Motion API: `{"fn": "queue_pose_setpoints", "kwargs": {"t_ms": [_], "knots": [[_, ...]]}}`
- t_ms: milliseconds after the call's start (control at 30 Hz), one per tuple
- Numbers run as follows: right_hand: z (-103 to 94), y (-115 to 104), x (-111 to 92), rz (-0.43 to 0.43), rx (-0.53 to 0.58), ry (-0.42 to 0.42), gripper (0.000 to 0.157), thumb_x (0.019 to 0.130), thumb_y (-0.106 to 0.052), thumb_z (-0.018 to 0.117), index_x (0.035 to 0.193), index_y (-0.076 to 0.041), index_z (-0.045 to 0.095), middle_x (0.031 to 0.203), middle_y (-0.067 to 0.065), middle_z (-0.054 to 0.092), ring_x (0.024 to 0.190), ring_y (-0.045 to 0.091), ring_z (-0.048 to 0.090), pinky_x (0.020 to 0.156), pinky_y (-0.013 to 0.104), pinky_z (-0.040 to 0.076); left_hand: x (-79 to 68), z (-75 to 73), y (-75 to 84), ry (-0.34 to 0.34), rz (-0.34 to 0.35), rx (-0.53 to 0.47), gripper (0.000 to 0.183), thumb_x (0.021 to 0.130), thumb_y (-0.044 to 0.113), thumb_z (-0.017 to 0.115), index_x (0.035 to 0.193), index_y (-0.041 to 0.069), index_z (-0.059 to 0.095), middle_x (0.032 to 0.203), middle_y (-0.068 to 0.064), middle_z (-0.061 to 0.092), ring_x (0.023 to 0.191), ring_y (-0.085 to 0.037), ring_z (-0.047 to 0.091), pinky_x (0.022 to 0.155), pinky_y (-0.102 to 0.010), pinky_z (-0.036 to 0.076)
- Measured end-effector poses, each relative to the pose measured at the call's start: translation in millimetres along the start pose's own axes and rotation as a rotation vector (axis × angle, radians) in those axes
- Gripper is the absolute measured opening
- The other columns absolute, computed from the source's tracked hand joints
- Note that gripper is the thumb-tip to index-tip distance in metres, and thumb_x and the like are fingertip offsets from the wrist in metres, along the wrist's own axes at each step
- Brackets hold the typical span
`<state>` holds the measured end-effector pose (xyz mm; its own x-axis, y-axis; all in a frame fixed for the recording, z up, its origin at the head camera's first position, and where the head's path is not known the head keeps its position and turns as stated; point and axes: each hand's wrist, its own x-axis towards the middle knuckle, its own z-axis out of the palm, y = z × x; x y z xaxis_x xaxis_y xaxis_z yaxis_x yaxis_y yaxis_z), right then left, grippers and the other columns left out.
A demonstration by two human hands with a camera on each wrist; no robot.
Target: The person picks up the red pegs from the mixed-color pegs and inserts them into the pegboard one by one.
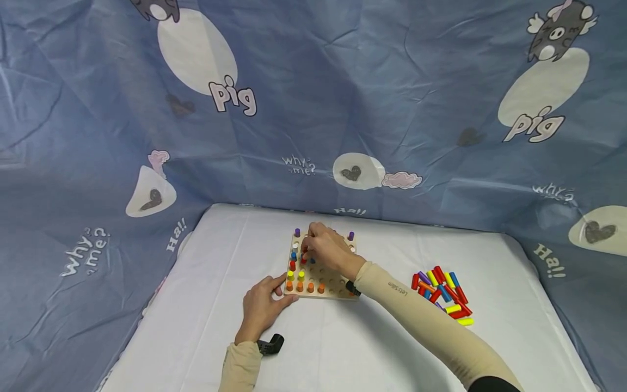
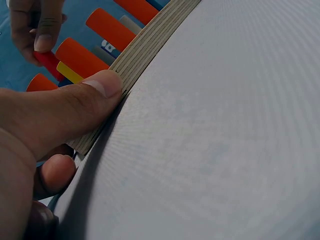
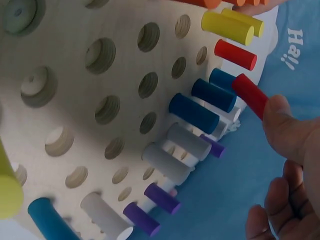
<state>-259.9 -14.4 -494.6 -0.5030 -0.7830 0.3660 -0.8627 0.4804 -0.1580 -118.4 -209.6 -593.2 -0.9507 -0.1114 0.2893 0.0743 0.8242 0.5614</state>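
A wooden pegboard (image 3: 75, 117) with rows of round holes lies on the white table. My left hand (image 1: 263, 305) grips its near left corner, thumb (image 2: 102, 84) pressed to the front edge. My right hand (image 1: 327, 247) is over the board's left part. Between thumb and finger it pinches a red peg (image 3: 250, 95), held close above the board beside a standing red peg (image 3: 235, 54) and blue pegs (image 3: 194, 113). Orange pegs (image 1: 300, 286) stand along the near row, with yellow pegs (image 1: 301, 275) behind them. White pegs (image 3: 165, 162) and purple pegs (image 3: 162, 198) stand farther back.
To the right of the board, a loose pile of red, yellow, blue, purple and orange pegs (image 1: 443, 291) lies on the white tablecloth (image 1: 196, 305). A blue patterned curtain (image 1: 294, 109) rises behind the table and down both sides. My right forearm reaches across between board and pile.
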Motion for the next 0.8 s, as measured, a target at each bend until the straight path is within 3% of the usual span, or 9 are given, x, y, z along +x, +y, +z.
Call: {"fn": "queue_pose_setpoints", "kwargs": {"t_ms": [333,800], "knots": [[5.1,-5.7,-3.1,-0.02,-0.017,-0.116,0.009,0.09,-0.022,0.087,0.097,-0.018,0.084,0.094,0.0,0.06,0.084,0.014,0.054,0.073,0.028,0.05,0.2,-1.3,0.7,-0.013,-0.01,-0.013,0.066,0.076,0.044,0.095,0.133,0.017,0.076,0.073,0.013,0.051,0.058,-0.003,0.033,0.059,-0.025,0.029],[13.4,-6.3,-7.3,-0.02,-0.025,-0.144,0.009,0.09,-0.025,0.086,0.096,-0.019,0.083,0.095,-0.001,0.062,0.086,0.014,0.056,0.077,0.029,0.051,-0.2,-0.6,-0.7,-0.002,0.0,-0.002,0.066,0.076,0.045,0.095,0.134,0.017,0.076,0.073,0.012,0.052,0.058,-0.003,0.032,0.058,-0.024,0.028]]}}
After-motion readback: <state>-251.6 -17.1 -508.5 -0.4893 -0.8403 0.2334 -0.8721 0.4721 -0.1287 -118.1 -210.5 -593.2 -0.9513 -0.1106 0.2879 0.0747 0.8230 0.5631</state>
